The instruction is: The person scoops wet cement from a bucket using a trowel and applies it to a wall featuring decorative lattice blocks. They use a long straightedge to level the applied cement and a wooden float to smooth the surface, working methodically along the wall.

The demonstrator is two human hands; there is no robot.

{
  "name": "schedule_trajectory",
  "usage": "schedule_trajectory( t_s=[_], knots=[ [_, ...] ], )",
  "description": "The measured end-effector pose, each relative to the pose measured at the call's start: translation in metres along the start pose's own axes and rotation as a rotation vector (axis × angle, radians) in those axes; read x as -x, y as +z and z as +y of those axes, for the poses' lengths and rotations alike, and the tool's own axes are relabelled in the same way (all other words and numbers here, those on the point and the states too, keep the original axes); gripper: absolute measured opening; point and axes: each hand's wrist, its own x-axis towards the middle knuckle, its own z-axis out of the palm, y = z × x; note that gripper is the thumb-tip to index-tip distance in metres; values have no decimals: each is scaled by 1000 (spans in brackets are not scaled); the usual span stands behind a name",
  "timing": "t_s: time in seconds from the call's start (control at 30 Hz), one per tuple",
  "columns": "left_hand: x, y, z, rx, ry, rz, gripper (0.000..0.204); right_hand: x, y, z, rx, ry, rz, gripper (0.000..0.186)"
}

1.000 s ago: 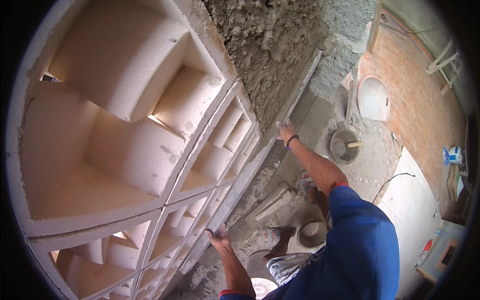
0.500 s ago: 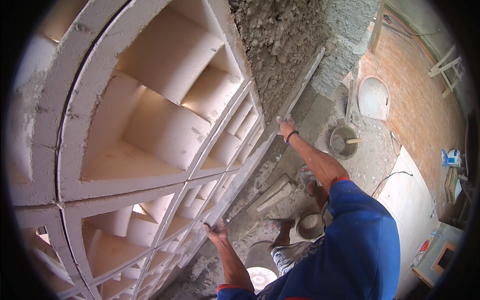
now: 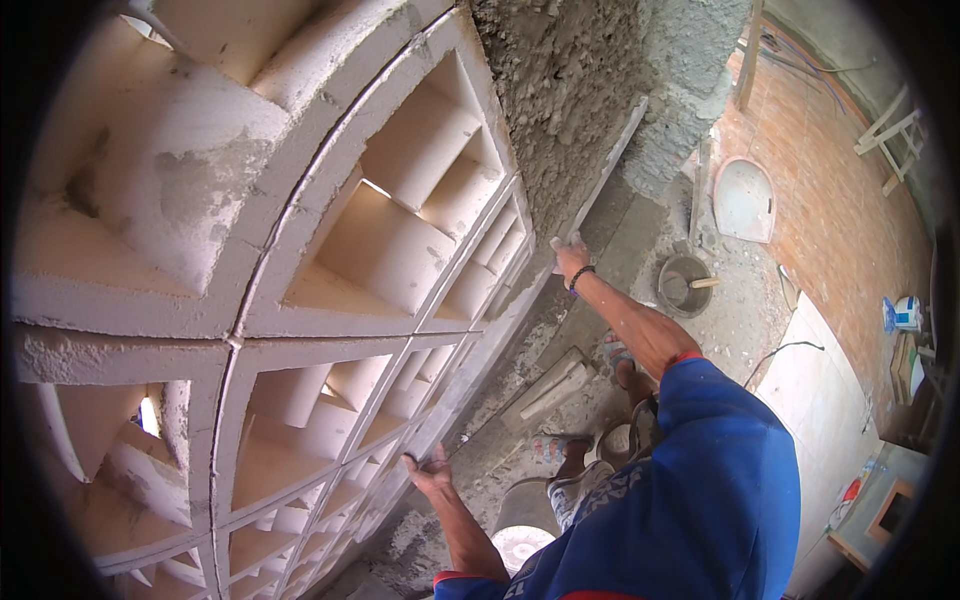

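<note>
My right hand [image 3: 570, 258] grips a long pale straightedge [image 3: 600, 180] held flat against a wall of rough wet grey plaster [image 3: 570, 90]. My left hand [image 3: 430, 470] holds the same bar near its lower end, fingers pressed on it. The bar runs diagonally along the edge where the plaster meets a white lattice of hollow blocks [image 3: 380, 250]. A dark band circles my right wrist. Blue sleeves cover both upper arms.
Below stand a grey bucket [image 3: 685, 283] with a wooden handle in it, wooden offcuts [image 3: 548, 385], a white arched panel [image 3: 745, 200] and a pale board [image 3: 820, 400]. A brick wall [image 3: 840, 210] and a wooden trestle [image 3: 885, 135] rise at the right. My sandalled feet [image 3: 560, 450] stand on rubble.
My head has swung toward the lattice, which now fills more of the view. Both hands keep nearly the same hold on the straightedge.
</note>
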Motion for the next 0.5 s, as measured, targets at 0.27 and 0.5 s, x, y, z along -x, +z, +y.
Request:
schedule_trajectory(
  t_s=[0.27, 0.5],
  knots=[
    [29, 5, 36, 46, 11, -42, 46, 44, 7, -28, 6, -16, -42, 80],
    [49, 6, 65, 45, 27, -38, 48, 74, 16, -44, 5, -36, -67, 81]
  ],
)
